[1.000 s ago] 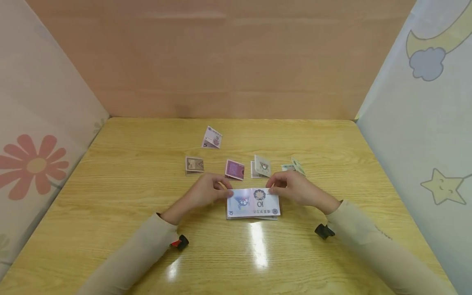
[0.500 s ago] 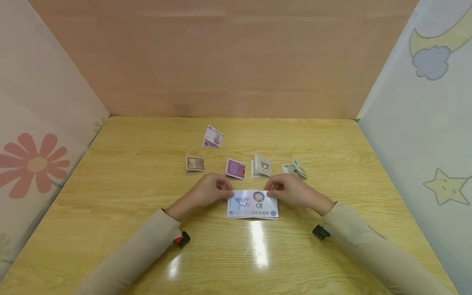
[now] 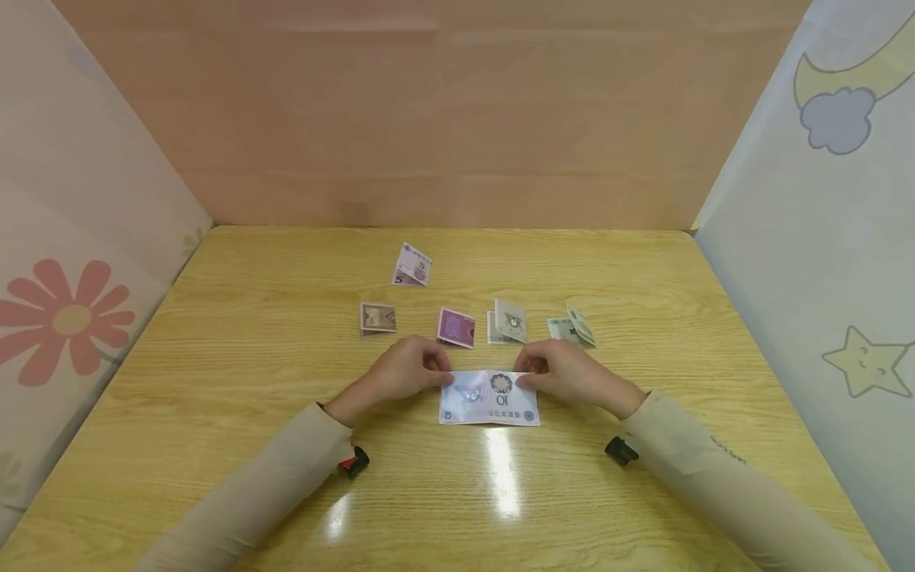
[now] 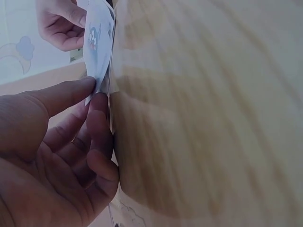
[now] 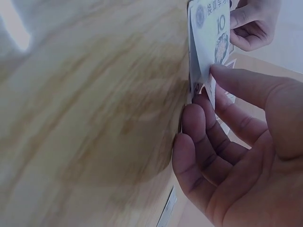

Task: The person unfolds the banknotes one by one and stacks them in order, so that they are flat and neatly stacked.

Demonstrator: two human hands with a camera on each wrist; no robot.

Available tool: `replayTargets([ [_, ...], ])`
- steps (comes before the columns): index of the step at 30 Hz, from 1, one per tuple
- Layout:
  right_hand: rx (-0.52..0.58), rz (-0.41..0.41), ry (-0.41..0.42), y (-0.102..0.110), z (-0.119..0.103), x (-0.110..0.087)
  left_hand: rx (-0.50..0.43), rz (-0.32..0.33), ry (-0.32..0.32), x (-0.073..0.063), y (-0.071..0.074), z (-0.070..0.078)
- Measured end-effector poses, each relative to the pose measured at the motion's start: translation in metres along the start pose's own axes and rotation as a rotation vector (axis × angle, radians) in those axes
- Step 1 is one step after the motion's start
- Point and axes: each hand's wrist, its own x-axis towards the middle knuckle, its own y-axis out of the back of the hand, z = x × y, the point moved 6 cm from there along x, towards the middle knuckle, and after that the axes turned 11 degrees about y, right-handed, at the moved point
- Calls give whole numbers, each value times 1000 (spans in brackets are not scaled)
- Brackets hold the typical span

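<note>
A pale blue play banknote [image 3: 489, 399] marked 10 lies folded near the middle of the wooden table, its print upside down in the head view. My left hand [image 3: 409, 369] pinches the far left corner between thumb and fingers. At the far right corner my right hand [image 3: 574, 372] does the same. In the right wrist view the note's upper layer [image 5: 202, 47] stands slightly apart from the layer under it, and the thumb presses its edge. The left wrist view shows the left thumb [image 4: 75, 90] on top of the note and curled fingers beneath, near the tabletop.
Beyond the hands stand several small folded notes: a brown one [image 3: 377, 318], a purple one [image 3: 456, 327], a grey one [image 3: 511, 322] and a green one [image 3: 577, 326]. Farther back is a pale violet 5 note [image 3: 411, 265]. Patterned walls [image 3: 843, 262] enclose the table.
The note's upper layer has come down over the lower one, so their near edges now nearly line up. My right hand has shifted slightly left, and both hands a little nearer.
</note>
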Motion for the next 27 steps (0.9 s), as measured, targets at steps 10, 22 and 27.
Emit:
replayTargets([
  [10, -37, -5, 1, 0, 0, -1, -1, -2, -10, 1, -1, 0],
  [22, -81, 11, -28, 7, -2, -3, -27, -1, -33, 1, 3, -2],
  [27, -83, 45, 21, 14, -9, 0, -115, -20, -8, -1, 11, -2],
])
